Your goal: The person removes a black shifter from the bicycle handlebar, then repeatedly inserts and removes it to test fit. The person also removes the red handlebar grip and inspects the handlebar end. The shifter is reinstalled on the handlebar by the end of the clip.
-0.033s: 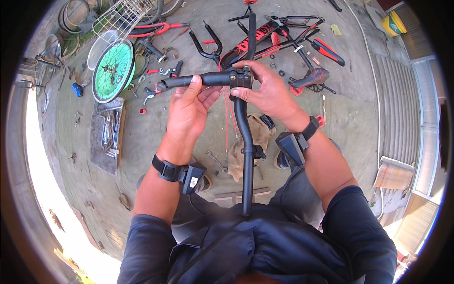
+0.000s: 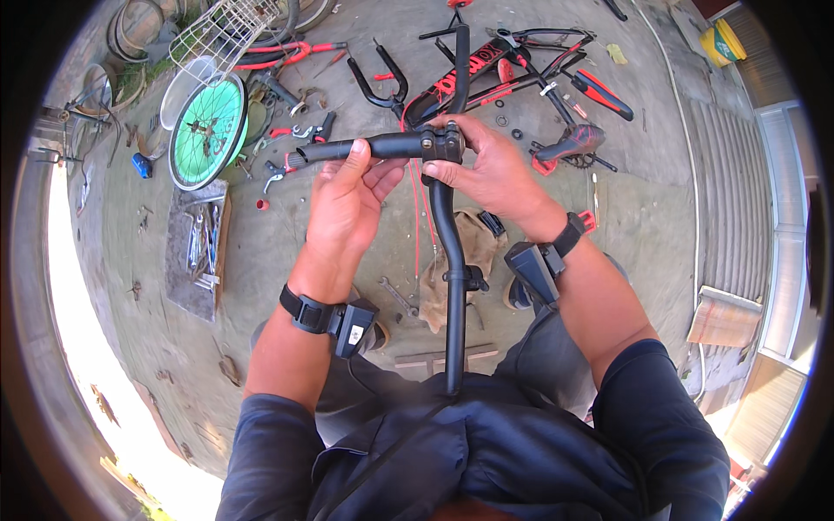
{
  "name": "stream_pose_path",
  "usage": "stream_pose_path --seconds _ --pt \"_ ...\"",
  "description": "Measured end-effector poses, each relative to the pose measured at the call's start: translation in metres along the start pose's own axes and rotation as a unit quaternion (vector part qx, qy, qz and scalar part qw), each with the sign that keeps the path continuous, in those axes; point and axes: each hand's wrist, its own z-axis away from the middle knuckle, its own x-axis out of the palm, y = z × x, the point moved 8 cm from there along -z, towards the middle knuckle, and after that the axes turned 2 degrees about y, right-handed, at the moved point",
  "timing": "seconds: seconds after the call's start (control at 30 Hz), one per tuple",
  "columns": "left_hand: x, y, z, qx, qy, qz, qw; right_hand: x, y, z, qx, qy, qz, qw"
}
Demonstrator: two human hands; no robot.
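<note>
A black bicycle handlebar runs away from my body, its near end against my dark shirt. From its middle a black stem sticks out to the left, with a slanted cut at its free end. My left hand holds the stem from below, thumb on top and fingers beneath. My right hand is closed round the stem's clamp, where it meets the handlebar; the thumb presses near its lower edge and the other fingers are partly hidden behind. A small black clamp piece sits on the bar's near half.
A black and red bicycle frame lies on the ground ahead, beside a black fork. At the left are a green-disc wheel, a wire basket and a tray of wrenches. Between my feet are a loose wrench and a brown cloth.
</note>
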Motion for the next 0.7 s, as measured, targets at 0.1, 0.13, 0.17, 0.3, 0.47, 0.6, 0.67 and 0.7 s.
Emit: stream_pose_path --seconds 0.1,0.13,0.17,0.3,0.47,0.6,0.67,0.7 --pt "-0.003 -0.002 -0.001 -0.004 0.002 0.01 1.0 0.001 -0.002 -0.002 -0.001 0.005 -0.008 1.0" --pt "-0.003 -0.002 -0.001 -0.003 -0.002 0.012 1.0 0.001 -0.002 -0.002 -0.002 0.006 -0.01 1.0" --pt "-0.003 -0.002 -0.001 -0.002 -0.003 0.014 1.0 0.001 -0.002 -0.003 -0.004 0.005 -0.008 1.0" --pt "-0.001 0.001 -0.001 0.012 -0.006 0.007 1.0 0.001 -0.002 -0.004 -0.01 0.011 -0.03 0.999" --pt "0.004 0.003 0.001 0.019 -0.006 -0.006 1.0 0.002 -0.001 -0.003 0.004 0.0 -0.041 0.999" --pt "0.005 0.005 0.004 0.021 0.007 -0.02 1.0 0.003 -0.003 -0.003 -0.016 0.002 -0.028 0.999" --pt "0.005 0.006 0.005 0.021 0.011 -0.024 0.999 0.006 0.001 -0.004 0.002 -0.008 -0.056 0.998" --pt "0.007 0.008 0.006 0.027 0.006 -0.027 0.999 0.006 0.002 -0.004 0.003 -0.01 -0.063 0.998"
